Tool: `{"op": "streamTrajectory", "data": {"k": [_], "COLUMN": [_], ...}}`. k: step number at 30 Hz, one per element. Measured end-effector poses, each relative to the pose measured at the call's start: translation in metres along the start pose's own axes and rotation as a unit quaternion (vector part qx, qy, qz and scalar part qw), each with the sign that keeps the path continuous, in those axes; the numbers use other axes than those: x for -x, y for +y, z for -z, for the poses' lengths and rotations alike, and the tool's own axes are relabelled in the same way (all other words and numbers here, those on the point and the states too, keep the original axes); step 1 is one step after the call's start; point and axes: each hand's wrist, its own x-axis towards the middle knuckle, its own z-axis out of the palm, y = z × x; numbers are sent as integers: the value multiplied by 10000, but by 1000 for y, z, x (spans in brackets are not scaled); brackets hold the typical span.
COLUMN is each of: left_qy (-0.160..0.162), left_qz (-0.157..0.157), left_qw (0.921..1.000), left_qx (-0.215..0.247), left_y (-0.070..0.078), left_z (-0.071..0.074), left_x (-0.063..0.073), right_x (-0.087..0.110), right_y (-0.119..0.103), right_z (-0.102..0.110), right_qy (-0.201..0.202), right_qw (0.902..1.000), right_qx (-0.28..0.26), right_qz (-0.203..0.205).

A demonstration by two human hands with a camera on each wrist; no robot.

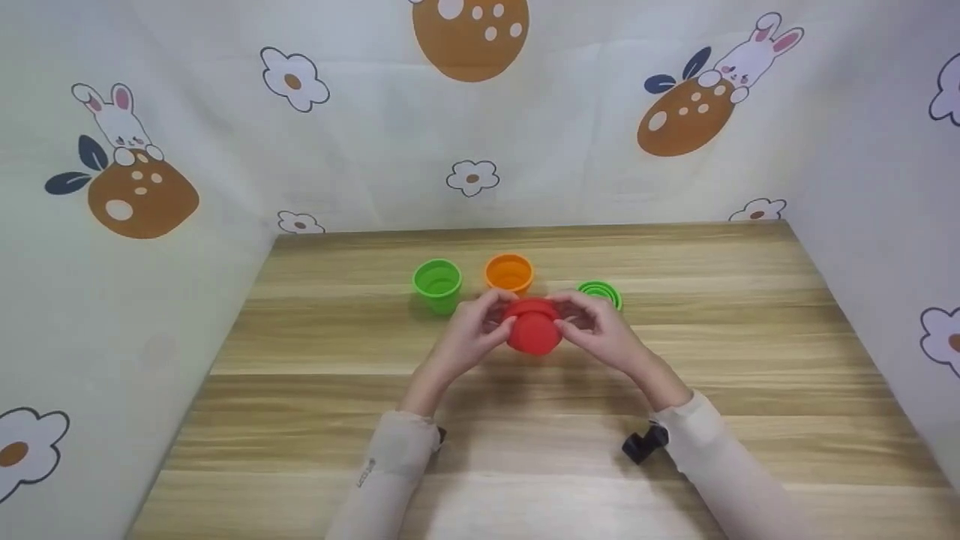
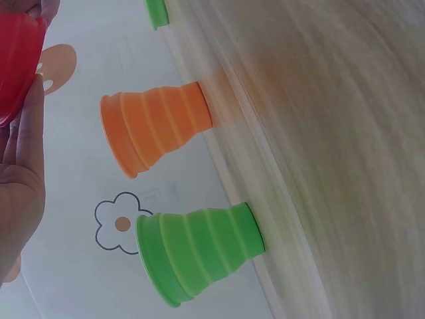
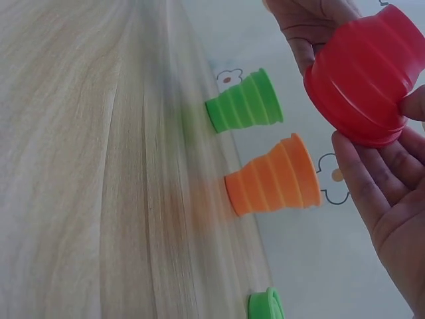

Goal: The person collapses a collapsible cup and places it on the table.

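Both hands hold a red collapsible cup (image 1: pixel 536 333) between them above the table, its base tilted toward the head camera and its rim facing away. The left hand (image 1: pixel 472 330) pinches the cup's left side between thumb and fingers. On the opposite side, the right hand (image 1: pixel 606 330) grips it the same way. In the right wrist view the red cup (image 3: pixel 365 76) shows stepped rings and a wide rim. Just beyond the hands, an orange collapsible cup (image 1: pixel 509 271) stands upright and extended, with a green collapsible cup (image 1: pixel 438 283) extended to its left.
A second green cup (image 1: pixel 609 289), folded flat into rings, lies beyond the right hand. The wood-grain table (image 1: pixel 300 390) meets a printed cloth wall (image 1: pixel 375 150) at the back and both sides. A black device (image 1: pixel 645 443) is strapped at the right wrist.
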Motion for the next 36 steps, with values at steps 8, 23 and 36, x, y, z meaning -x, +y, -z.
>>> {"op": "streamTrajectory", "data": {"k": [8, 23, 36], "left_qy": [104, -61, 282], "left_qz": [22, 213, 129], "left_qw": [9999, 9993, 9993], "left_qx": [-34, 312, 200], "left_y": [0, 1, -1], "left_z": [-1, -3, -2], "left_x": [0, 2, -1], "right_x": [-1, -2, 1], "right_y": [-2, -4, -4], "right_z": [-4, -5, -2], "right_qy": [224, 526, 106], "right_qw": [9993, 9967, 9998], "right_qx": [294, 614, 151], "right_qz": [-31, 43, -67]}}
